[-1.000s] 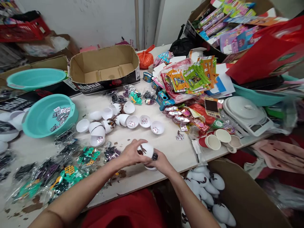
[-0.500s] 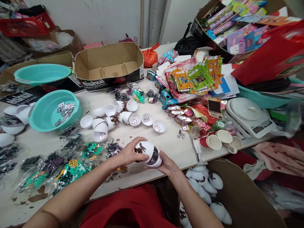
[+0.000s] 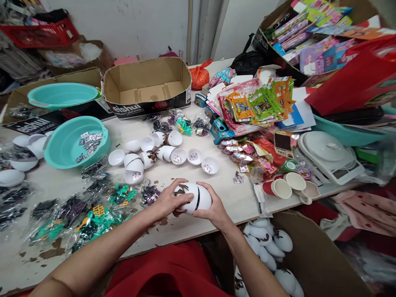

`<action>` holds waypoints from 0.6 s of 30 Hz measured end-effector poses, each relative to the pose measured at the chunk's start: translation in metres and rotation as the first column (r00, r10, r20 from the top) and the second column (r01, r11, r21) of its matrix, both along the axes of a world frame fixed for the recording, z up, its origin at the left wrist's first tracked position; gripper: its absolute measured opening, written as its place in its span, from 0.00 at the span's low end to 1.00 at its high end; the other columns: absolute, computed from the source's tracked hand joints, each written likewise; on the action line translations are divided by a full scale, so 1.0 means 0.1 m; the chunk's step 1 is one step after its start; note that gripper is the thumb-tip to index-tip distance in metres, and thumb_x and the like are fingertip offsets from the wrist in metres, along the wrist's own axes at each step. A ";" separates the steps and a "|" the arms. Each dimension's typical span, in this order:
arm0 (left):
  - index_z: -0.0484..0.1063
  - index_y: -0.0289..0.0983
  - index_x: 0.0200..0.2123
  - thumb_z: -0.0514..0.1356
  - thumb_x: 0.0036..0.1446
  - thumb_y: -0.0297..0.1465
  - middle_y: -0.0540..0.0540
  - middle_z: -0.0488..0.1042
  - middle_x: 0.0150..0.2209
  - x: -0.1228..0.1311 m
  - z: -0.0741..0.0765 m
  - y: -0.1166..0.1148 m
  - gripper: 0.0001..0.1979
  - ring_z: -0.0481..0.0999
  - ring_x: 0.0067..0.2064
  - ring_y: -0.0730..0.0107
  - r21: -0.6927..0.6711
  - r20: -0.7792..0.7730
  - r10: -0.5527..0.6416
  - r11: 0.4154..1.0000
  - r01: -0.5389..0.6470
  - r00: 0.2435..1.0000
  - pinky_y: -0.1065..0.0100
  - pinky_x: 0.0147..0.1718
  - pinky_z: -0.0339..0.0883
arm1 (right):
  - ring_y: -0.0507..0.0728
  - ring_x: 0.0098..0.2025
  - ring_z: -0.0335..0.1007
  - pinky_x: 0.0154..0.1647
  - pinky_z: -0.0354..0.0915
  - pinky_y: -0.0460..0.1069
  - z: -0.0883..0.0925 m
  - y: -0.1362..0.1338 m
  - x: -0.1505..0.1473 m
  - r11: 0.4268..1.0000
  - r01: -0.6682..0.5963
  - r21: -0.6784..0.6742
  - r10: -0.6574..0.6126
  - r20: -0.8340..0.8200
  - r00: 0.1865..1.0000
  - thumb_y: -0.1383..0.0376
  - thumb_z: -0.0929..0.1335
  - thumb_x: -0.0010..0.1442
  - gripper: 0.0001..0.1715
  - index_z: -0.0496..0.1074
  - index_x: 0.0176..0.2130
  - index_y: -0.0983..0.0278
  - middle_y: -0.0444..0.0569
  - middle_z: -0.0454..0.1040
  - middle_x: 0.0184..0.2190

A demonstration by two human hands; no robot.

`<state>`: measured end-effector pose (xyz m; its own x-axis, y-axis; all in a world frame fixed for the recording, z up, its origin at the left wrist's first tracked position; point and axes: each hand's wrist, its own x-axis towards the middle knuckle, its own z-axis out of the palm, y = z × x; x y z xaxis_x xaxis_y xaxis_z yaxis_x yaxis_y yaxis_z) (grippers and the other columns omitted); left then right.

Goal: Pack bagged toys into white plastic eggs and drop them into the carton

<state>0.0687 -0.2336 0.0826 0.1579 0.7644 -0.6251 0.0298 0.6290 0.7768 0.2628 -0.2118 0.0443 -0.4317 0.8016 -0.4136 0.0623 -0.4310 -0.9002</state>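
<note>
Both my hands hold one white plastic egg (image 3: 193,197) just above the table's front edge. My left hand (image 3: 168,200) grips the half with dark markings. My right hand (image 3: 213,208) cups the other half, and a thin dark gap shows between the halves. Behind the egg lie several open white egg halves (image 3: 167,153), some with small packets inside. Bagged small toys (image 3: 93,214) in black, green and orange lie to the left.
A teal basin (image 3: 58,152) with small packets stands at the left, an open cardboard box (image 3: 148,88) behind. Piles of colourful packets (image 3: 256,101), a white scale (image 3: 329,154) and paper cups (image 3: 283,187) fill the right. A box (image 3: 312,255) below the table holds closed eggs (image 3: 272,243).
The two egg halves, tilted and wide apart with dark contents showing, have been brought together until only a narrow gap remains. My right hand moved from under the egg to its side.
</note>
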 end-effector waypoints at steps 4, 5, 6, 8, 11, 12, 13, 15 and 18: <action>0.62 0.45 0.54 0.65 0.49 0.45 0.50 0.71 0.34 -0.05 0.00 0.00 0.30 0.69 0.20 0.79 0.012 -0.030 -0.077 0.997 0.078 0.997 0.76 0.14 0.64 | 0.60 0.44 0.69 0.42 0.69 0.51 0.06 -0.03 -0.04 1.000 -0.004 0.003 0.004 0.050 0.999 0.61 0.80 0.33 0.51 0.63 0.54 0.58 0.49 0.70 0.47; 0.62 0.44 0.54 0.64 0.49 0.46 0.51 0.70 0.32 -0.06 -0.01 0.00 0.30 0.68 0.19 0.78 -0.002 -0.002 -0.072 0.997 0.072 0.997 0.77 0.14 0.64 | 0.60 0.44 0.69 0.41 0.69 0.51 0.07 -0.04 -0.05 1.000 -0.004 -0.003 0.004 0.049 0.999 0.61 0.80 0.33 0.50 0.63 0.54 0.58 0.48 0.70 0.47; 0.61 0.44 0.54 0.64 0.50 0.47 0.52 0.70 0.30 -0.07 -0.03 0.00 0.30 0.68 0.19 0.78 -0.021 0.031 -0.063 0.998 0.064 0.998 0.77 0.13 0.63 | 0.59 0.43 0.69 0.40 0.69 0.51 0.08 -0.04 -0.06 1.000 -0.009 -0.008 0.009 0.048 0.999 0.61 0.80 0.34 0.49 0.63 0.54 0.59 0.48 0.70 0.46; 0.61 0.43 0.54 0.63 0.51 0.48 0.54 0.67 0.24 -0.09 -0.06 0.01 0.31 0.67 0.17 0.77 -0.061 0.090 -0.058 0.996 0.063 0.994 0.77 0.12 0.62 | 0.59 0.42 0.69 0.39 0.69 0.50 0.10 -0.04 -0.07 0.999 -0.028 -0.018 0.029 0.049 0.998 0.61 0.80 0.34 0.49 0.64 0.54 0.59 0.48 0.71 0.45; 0.61 0.42 0.53 0.63 0.50 0.49 0.56 0.64 0.19 -0.07 -0.08 0.00 0.30 0.65 0.15 0.76 -0.086 0.101 -0.064 0.994 0.073 0.993 0.78 0.11 0.60 | 0.59 0.43 0.69 0.40 0.68 0.50 0.09 -0.03 -0.07 0.998 -0.043 -0.045 0.045 0.038 0.998 0.61 0.80 0.33 0.51 0.63 0.55 0.59 0.48 0.71 0.46; 0.61 0.42 0.53 0.63 0.50 0.49 0.56 0.64 0.18 -0.05 -0.08 -0.01 0.30 0.65 0.15 0.76 -0.089 0.094 -0.054 0.994 0.063 0.994 0.78 0.10 0.60 | 0.60 0.44 0.69 0.40 0.68 0.51 0.08 -0.03 -0.07 0.998 -0.034 -0.058 0.036 0.033 0.999 0.61 0.80 0.33 0.52 0.63 0.56 0.59 0.48 0.71 0.47; 0.61 0.42 0.53 0.63 0.50 0.49 0.56 0.65 0.19 -0.03 -0.08 -0.02 0.31 0.65 0.14 0.76 -0.095 0.094 -0.031 0.995 0.040 0.995 0.77 0.10 0.60 | 0.60 0.44 0.69 0.41 0.68 0.51 0.07 -0.03 -0.07 0.997 -0.014 -0.071 0.016 0.033 0.999 0.60 0.80 0.33 0.52 0.63 0.56 0.59 0.48 0.72 0.47; 0.59 0.44 0.54 0.61 0.51 0.50 0.54 0.67 0.20 0.01 -0.09 -0.06 0.31 0.66 0.15 0.75 -0.120 0.106 0.039 0.992 -0.026 0.994 0.77 0.10 0.60 | 0.60 0.43 0.69 0.42 0.68 0.52 0.03 -0.03 -0.09 0.995 0.044 -0.084 -0.040 0.049 0.998 0.59 0.80 0.34 0.50 0.65 0.55 0.60 0.47 0.72 0.44; 0.58 0.44 0.55 0.60 0.52 0.51 0.53 0.68 0.22 0.00 -0.11 -0.08 0.32 0.67 0.16 0.74 -0.180 0.131 0.095 0.981 -0.070 0.987 0.78 0.10 0.60 | 0.60 0.43 0.68 0.44 0.67 0.52 -0.01 -0.03 -0.14 0.991 0.118 -0.065 -0.112 0.094 0.989 0.58 0.79 0.36 0.43 0.68 0.52 0.61 0.46 0.73 0.41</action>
<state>0.0689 -0.2412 0.0715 0.1934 0.6593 -0.7265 -0.1278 0.7511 0.6476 0.2486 -0.2151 0.0435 -0.2970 0.8114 -0.5034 0.0878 -0.5018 -0.8605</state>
